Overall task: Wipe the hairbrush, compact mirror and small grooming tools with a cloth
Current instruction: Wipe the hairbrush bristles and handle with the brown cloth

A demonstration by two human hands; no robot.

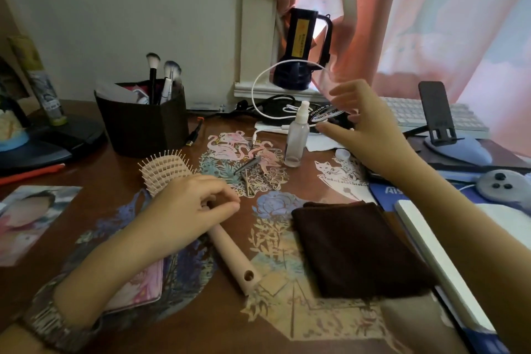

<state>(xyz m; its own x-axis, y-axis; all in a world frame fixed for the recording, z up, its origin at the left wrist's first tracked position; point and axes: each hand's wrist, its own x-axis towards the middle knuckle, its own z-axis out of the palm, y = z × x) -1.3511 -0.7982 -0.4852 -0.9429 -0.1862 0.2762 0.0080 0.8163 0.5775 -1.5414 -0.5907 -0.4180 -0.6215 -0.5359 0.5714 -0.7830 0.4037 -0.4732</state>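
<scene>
My left hand (189, 204) lies over the neck of the hairbrush (230, 250) on the bench (201, 325), fingers loosely curled, hiding whether they grip it. My right hand (370, 135) hovers behind the spray bottle (296, 138), fingers spread apart. The brown cloth (356, 247) lies folded just beside the brush handle; small metal tools (248, 169) are hard to distinguish.

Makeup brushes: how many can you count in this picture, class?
2. The black-handled brush and the white-handled brush stand side by side in the dark holder; more may be hidden inside.

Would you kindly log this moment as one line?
left hand on hairbrush | right hand open near spray bottle | cloth untouched
</scene>
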